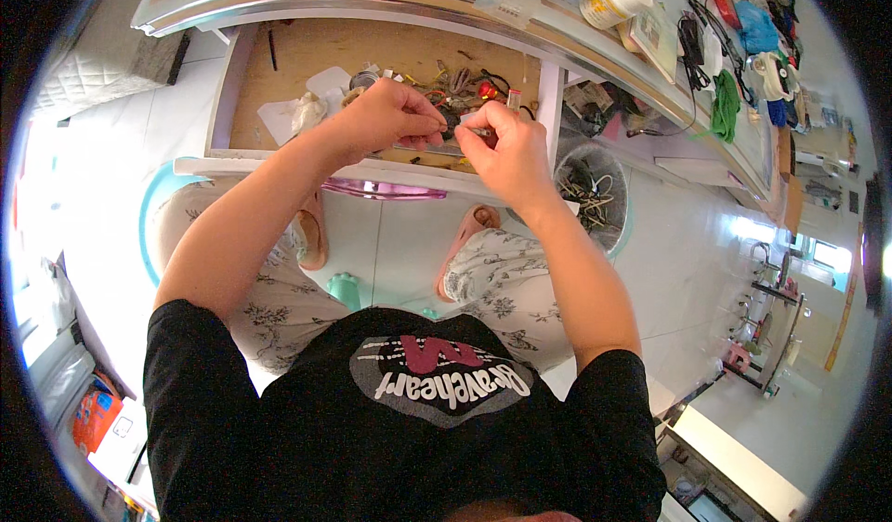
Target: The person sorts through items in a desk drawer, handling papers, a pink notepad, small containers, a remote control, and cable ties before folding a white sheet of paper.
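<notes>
Both hands are raised over an open wooden drawer (317, 44) in front of me. My left hand (397, 119) has thumb and fingers pinched together; anything between the tips is too small to make out. Close by on its right, my right hand (505, 149) pinches a small thin greyish object (479, 131), partly covered by the fingers. Under the hands lies a jumble of small parts and wires, among them a red round piece (486, 90). A crumpled whitish plastic bag (309, 112) and a roll of grey wire or tape (364, 80) sit left of the jumble.
A lined waste bin (592, 191) holding cables stands right of the drawer. On the glass-edged tabletop (230, 2) above are a white bottle (617, 0), black cables (690, 55) and a green cloth (726, 107). Below the drawer front shows a pink shiny object (383, 189).
</notes>
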The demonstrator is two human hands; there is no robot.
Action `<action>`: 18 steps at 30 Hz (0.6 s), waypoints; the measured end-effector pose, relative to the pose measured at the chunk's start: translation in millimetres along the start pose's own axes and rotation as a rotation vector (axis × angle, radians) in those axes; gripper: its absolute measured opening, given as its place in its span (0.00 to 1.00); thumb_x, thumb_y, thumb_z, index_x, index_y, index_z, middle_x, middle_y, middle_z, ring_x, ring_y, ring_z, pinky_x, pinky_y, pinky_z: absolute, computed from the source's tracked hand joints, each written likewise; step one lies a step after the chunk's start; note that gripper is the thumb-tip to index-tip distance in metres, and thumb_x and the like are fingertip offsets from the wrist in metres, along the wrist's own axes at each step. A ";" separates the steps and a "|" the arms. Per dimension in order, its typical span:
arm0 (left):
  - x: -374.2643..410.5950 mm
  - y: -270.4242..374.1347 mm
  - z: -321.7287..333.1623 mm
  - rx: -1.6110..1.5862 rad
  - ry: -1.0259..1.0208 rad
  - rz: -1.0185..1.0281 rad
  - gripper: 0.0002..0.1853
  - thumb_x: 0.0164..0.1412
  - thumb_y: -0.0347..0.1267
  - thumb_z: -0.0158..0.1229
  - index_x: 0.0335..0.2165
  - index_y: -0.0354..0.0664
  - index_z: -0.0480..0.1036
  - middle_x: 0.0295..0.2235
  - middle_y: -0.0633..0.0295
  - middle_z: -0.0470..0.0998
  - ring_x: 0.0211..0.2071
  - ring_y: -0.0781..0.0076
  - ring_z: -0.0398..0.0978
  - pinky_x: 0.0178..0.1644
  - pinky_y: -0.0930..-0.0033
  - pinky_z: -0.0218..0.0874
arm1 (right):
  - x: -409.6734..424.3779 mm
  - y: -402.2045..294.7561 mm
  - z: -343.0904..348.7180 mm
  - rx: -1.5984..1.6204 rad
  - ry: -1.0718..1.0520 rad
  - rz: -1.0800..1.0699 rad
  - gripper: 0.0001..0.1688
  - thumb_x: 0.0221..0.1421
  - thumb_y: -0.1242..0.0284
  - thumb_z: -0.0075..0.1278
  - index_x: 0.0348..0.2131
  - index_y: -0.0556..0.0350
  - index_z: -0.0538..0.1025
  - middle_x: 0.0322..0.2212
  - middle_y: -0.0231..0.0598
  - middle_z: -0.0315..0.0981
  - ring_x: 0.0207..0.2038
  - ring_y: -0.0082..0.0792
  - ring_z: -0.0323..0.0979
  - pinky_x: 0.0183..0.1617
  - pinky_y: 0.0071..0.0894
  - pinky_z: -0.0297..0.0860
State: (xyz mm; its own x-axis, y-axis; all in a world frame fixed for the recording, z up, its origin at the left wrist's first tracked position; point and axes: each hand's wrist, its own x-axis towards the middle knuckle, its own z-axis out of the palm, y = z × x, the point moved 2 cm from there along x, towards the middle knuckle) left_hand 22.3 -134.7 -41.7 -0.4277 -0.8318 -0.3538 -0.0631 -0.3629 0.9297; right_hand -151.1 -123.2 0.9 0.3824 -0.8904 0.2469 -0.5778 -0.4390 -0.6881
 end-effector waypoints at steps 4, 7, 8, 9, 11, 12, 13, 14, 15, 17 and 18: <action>4.9 -1.9 6.7 0.268 0.103 0.039 0.09 0.51 0.31 0.55 0.26 0.34 0.74 0.25 0.60 0.77 0.26 0.79 0.73 0.28 0.76 0.65 | -5.5 -18.7 -29.8 -0.013 0.201 -0.032 0.05 0.43 0.79 0.54 0.20 0.57 0.71 0.16 0.28 0.68 0.18 0.13 0.60 0.21 0.15 0.59; 8.4 -0.4 6.5 0.486 0.104 0.002 0.10 0.51 0.33 0.54 0.27 0.34 0.74 0.24 0.58 0.76 0.25 0.76 0.74 0.29 0.73 0.65 | 1.9 2.1 -81.3 0.136 0.636 -0.060 0.02 0.49 0.78 0.51 0.26 0.58 0.72 0.20 0.33 0.70 0.18 0.18 0.63 0.20 0.14 0.60; 7.9 -3.8 4.6 0.543 0.092 -0.035 0.11 0.51 0.34 0.54 0.27 0.35 0.74 0.23 0.57 0.76 0.24 0.74 0.74 0.30 0.72 0.65 | 8.4 -3.1 -98.6 0.280 0.779 0.015 0.03 0.49 0.78 0.52 0.26 0.59 0.72 0.20 0.35 0.71 0.17 0.18 0.63 0.19 0.14 0.59; 11.1 -12.0 2.5 0.650 0.060 0.058 0.11 0.51 0.34 0.54 0.28 0.35 0.74 0.23 0.56 0.76 0.25 0.70 0.74 0.30 0.71 0.65 | 10.4 1.7 -121.9 0.302 0.904 0.024 0.04 0.48 0.78 0.52 0.26 0.59 0.72 0.20 0.35 0.71 0.18 0.17 0.63 0.18 0.14 0.59; 21.8 -37.5 -5.0 0.862 0.001 0.246 0.13 0.50 0.35 0.53 0.28 0.35 0.73 0.23 0.54 0.75 0.25 0.62 0.73 0.32 0.68 0.64 | 11.9 35.8 -159.8 0.200 1.076 0.100 0.06 0.46 0.78 0.54 0.29 0.62 0.75 0.22 0.36 0.72 0.20 0.18 0.64 0.21 0.14 0.58; 23.3 -38.9 -2.2 0.924 -0.034 0.084 0.12 0.48 0.35 0.53 0.28 0.36 0.73 0.26 0.51 0.74 0.28 0.54 0.72 0.34 0.62 0.63 | 9.8 49.8 -173.4 0.111 1.132 0.147 0.07 0.45 0.78 0.55 0.29 0.63 0.76 0.22 0.36 0.73 0.21 0.19 0.65 0.23 0.15 0.59; 22.8 -43.7 -3.6 0.978 -0.057 0.078 0.12 0.48 0.35 0.53 0.29 0.37 0.73 0.27 0.51 0.74 0.29 0.53 0.72 0.35 0.60 0.63 | 9.2 59.9 -180.1 -0.028 1.073 0.209 0.08 0.45 0.76 0.55 0.28 0.61 0.77 0.23 0.36 0.74 0.22 0.22 0.66 0.24 0.17 0.60; 23.3 -52.0 -5.5 1.032 -0.080 0.073 0.12 0.48 0.34 0.53 0.29 0.37 0.73 0.28 0.50 0.74 0.31 0.53 0.72 0.35 0.59 0.63 | 8.1 69.6 -184.0 -0.165 1.008 0.269 0.08 0.44 0.73 0.56 0.27 0.59 0.78 0.24 0.36 0.74 0.23 0.24 0.68 0.26 0.20 0.62; 26.1 -56.3 -4.1 1.082 -0.111 0.077 0.12 0.47 0.34 0.53 0.29 0.37 0.72 0.29 0.50 0.74 0.32 0.52 0.72 0.36 0.57 0.63 | 5.8 76.5 -189.9 -0.314 0.944 0.328 0.09 0.43 0.71 0.56 0.26 0.56 0.79 0.25 0.35 0.75 0.25 0.26 0.69 0.28 0.23 0.63; 34.6 -61.6 -3.1 1.119 -0.129 0.138 0.12 0.47 0.34 0.53 0.31 0.37 0.72 0.30 0.49 0.73 0.33 0.51 0.72 0.38 0.56 0.63 | 9.0 89.3 -194.6 -0.614 0.830 0.305 0.10 0.41 0.65 0.57 0.26 0.48 0.80 0.24 0.37 0.74 0.24 0.36 0.70 0.30 0.32 0.65; 36.2 -63.3 -3.9 1.138 -0.130 0.159 0.13 0.46 0.33 0.53 0.32 0.37 0.71 0.30 0.49 0.73 0.34 0.51 0.72 0.39 0.55 0.63 | 15.3 89.7 -190.4 -0.737 0.775 0.290 0.10 0.41 0.64 0.56 0.27 0.46 0.80 0.24 0.37 0.74 0.24 0.38 0.70 0.30 0.34 0.66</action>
State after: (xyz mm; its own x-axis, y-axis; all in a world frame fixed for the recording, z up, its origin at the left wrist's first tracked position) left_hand 14.3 -143.5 -113.7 -0.5890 -0.7607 -0.2730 -0.7478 0.3847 0.5412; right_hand -334.3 -199.1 72.9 -0.2427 -0.6925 0.6793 -0.9586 0.0636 -0.2777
